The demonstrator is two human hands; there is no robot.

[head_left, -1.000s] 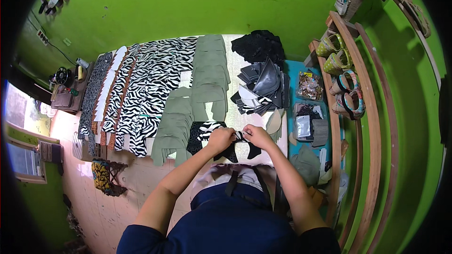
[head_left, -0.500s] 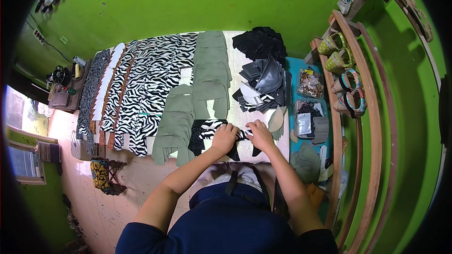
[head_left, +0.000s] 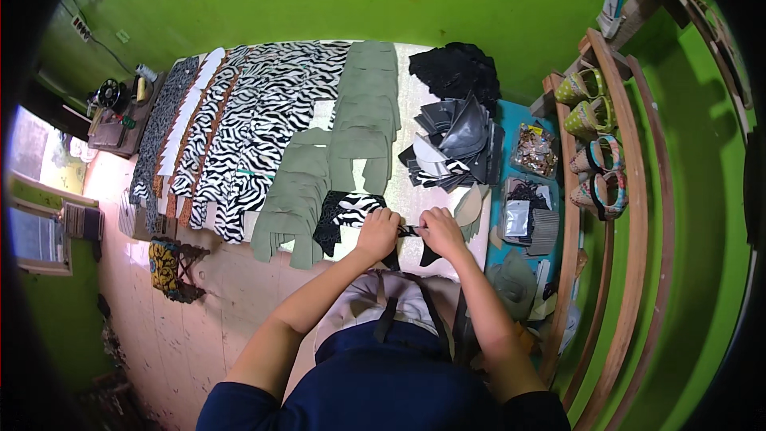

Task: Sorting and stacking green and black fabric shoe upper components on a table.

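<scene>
At the table's near edge, my left hand (head_left: 380,233) is closed on one end of a small black-and-white cut piece (head_left: 408,231). My right hand (head_left: 441,231) pinches its other end, so the piece stretches between them as a narrow dark band. My fingers hide most of it. A zebra-print piece (head_left: 358,206) lies just beyond my left hand, partly over a black patterned piece (head_left: 325,231). Overlapping rows of grey-green cut pieces (head_left: 297,185) spread left of these. A dark pointed piece (head_left: 428,255) shows below my right hand.
Rows of zebra-print pieces (head_left: 263,104) cover the table's left half. Black pieces (head_left: 456,132) are piled at right, near a black cloth heap (head_left: 455,72). Plastic boxes (head_left: 530,211) stand on a turquoise surface. A wooden rack (head_left: 626,215) with sandals (head_left: 597,179) rises at right.
The whole view has shifted slightly. The piece between my hands showed zebra print before and now appears as a thin dark band; my fingers have closed more tightly on it.
</scene>
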